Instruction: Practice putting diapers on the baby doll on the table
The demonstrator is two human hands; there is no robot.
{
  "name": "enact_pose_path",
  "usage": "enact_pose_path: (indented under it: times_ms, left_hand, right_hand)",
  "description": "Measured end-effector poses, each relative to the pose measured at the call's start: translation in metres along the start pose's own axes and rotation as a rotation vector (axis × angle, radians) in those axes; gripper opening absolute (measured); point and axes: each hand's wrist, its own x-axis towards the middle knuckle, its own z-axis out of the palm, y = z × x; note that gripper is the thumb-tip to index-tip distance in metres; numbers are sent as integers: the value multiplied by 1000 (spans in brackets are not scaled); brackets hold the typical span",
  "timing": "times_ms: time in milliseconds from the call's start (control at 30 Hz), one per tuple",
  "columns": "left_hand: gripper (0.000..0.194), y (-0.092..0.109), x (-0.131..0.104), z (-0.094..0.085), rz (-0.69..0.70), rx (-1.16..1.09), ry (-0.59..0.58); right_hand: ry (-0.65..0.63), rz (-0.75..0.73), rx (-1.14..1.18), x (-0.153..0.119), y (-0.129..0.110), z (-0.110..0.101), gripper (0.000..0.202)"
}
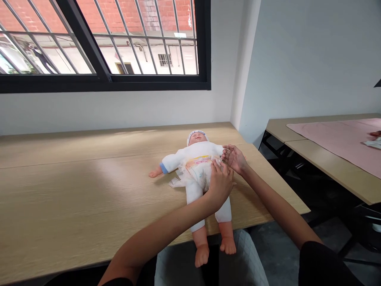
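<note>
A baby doll (195, 153) in white clothes and a cap lies on its back on the wooden table (74, 190), its feet hanging past the front edge. Around its waist is a thin white diaper (192, 171) with a coloured band, one side flap spread out at the left. My left hand (221, 180) rests on the diaper at the doll's right-hand side in the picture, fingers apart. Just beyond it, my right hand (235, 159) is palm inward beside the diaper's edge, with fingers curled; whether it pinches the edge is too small to tell.
A barred window (154, 83) is set in the wall behind the table. At the right stands a second table (327, 171) with a pink cloth (336, 137) and a small white and red item on it. Below the front edge is a grey padded seat (247, 262).
</note>
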Motion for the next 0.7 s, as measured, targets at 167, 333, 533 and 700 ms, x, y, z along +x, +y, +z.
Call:
enact_pose_path:
  times_ms: [167,333,533,700]
  left_hand:
    - [54,-5,1,-4,32,11,2]
    - [56,-12,-2,-15,-27,-53,-14]
    - [61,-14,-1,-21,-70,-34,-131]
    - [60,-15,0,-24,-68,-29,-145]
  right_hand:
    - [-58,-13,-126,-6,6,7,28]
    - [17,-46,-121,-8,4,10,28]
    - [29,-76,-87,-5,2,7,29]
    - [36,-62,-112,-7,4,10,27]
